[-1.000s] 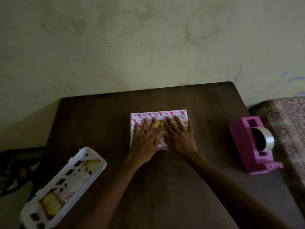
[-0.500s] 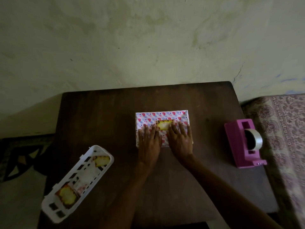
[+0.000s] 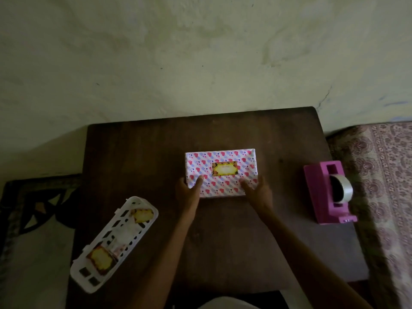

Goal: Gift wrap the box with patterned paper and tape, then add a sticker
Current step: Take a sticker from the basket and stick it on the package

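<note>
Wrapped box (image 3: 221, 172) lies flat at ctr of frame on the dark wood table (image 3: 223, 241), long side running left-right. Paper is white w/ pink hearts and pale blue stripes, and covers all of the box that shows. A yellow sticker (image 3: 224, 168) w/ a dark ornate border sits on the top face, a bit above the middle (print too small to read).

L hand (image 3: 188, 190) holds the box's lower-left corner: thumb on the top face, other fingers against the left side wall. R hand (image 3: 258, 191) holds the lower-right corner the same way, thumb on top, fingers against the right side. Both forearms come up from the btm edge of the frame.

Lower left of frame: white slotted basket (image 3: 113, 241) lying at an angle by the table's left edge, w/ more yellow stickers (image 3: 101, 259) inside, one near each end. Right of frame, well apart from the box: pink tape dispenser (image 3: 318, 192) near the table's right edge, holding a roll of clear tape (image 3: 345, 189). Patterned cloth (image 3: 390, 175) at far right; pale wall (image 3: 200, 63) fills the upper part.
</note>
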Motion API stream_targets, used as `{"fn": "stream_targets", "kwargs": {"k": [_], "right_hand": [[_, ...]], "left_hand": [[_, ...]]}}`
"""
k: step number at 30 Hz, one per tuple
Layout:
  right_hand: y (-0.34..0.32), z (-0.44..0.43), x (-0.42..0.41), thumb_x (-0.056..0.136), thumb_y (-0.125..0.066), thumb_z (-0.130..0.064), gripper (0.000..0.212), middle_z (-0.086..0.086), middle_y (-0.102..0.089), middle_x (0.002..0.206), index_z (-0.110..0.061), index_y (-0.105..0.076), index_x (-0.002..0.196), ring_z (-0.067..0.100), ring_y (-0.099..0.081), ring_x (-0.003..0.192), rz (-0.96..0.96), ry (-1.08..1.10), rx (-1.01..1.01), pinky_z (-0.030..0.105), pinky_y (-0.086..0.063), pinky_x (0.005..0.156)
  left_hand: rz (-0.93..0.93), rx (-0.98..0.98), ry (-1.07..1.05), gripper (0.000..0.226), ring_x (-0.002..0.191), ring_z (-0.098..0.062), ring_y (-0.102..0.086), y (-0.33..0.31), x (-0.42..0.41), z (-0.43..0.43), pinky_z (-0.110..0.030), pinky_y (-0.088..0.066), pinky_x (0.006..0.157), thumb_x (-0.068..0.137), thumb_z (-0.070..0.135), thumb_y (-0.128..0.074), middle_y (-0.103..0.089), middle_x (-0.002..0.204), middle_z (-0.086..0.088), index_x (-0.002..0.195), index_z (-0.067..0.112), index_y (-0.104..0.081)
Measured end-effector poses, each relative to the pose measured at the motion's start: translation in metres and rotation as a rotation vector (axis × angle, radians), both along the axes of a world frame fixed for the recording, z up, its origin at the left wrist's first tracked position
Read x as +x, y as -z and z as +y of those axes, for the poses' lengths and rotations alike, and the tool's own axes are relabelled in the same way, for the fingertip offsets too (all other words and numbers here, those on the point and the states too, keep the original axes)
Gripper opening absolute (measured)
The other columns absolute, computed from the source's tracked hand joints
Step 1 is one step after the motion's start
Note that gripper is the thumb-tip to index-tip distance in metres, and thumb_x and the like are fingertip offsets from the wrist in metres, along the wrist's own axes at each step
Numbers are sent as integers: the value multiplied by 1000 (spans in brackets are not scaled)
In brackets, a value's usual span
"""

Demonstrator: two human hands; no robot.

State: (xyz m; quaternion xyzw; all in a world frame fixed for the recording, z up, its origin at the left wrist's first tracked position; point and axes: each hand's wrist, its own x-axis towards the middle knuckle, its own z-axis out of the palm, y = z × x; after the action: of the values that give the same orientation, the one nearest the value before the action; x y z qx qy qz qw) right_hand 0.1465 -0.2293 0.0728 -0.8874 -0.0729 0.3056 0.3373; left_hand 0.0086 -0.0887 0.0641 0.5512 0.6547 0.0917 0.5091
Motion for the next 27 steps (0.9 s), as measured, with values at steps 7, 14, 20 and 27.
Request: {"fn": "stream_targets", "kwargs": {"k": [7, 14, 20, 27], "right_hand": [[-2, 25, 36, 89, -70, -31, 70, 7, -48, 147, -16, -36, 149, 26, -51, 130, 136, -40, 98, 41, -50, 97], [-6, 89, 81, 87, -73, -28, 61, 8, -56, 136, -16, -43, 139, 25, -59, 120, 71, -29, 159, 36, -52, 87], [6, 108, 100, 87, -73, -33, 59, 7, -60, 133, -16, -49, 137, 24, -61, 118, 65, -92, 176, 39, -53, 92], [-2, 109, 112, 92, -65, -40, 56, 4, -59, 132, -17, -47, 139, 23, -60, 119, 57, -193, 165, 36, -52, 92]], "left_hand": [[-88, -32, 14, 78, 126, -24, -48, -9, 25, 27, -30, -40, 87, 81, 37, -76, -45, 143, -8, 145, 18, -35], [-109, -13, 54, 81, 124, -27, -52, -17, 66, 90, -31, -44, 85, 84, 22, -75, -46, 141, -12, 147, 16, -25], [-79, -24, 181, 74, 127, -27, -50, -9, 74, 125, -31, -42, 86, 90, 24, -68, -43, 145, -11, 149, 16, -24], [-101, -67, 268, 63, 136, -27, -40, -11, 69, 144, -41, -40, 101, 98, 38, -54, -34, 153, -7, 151, 23, -25]]}}
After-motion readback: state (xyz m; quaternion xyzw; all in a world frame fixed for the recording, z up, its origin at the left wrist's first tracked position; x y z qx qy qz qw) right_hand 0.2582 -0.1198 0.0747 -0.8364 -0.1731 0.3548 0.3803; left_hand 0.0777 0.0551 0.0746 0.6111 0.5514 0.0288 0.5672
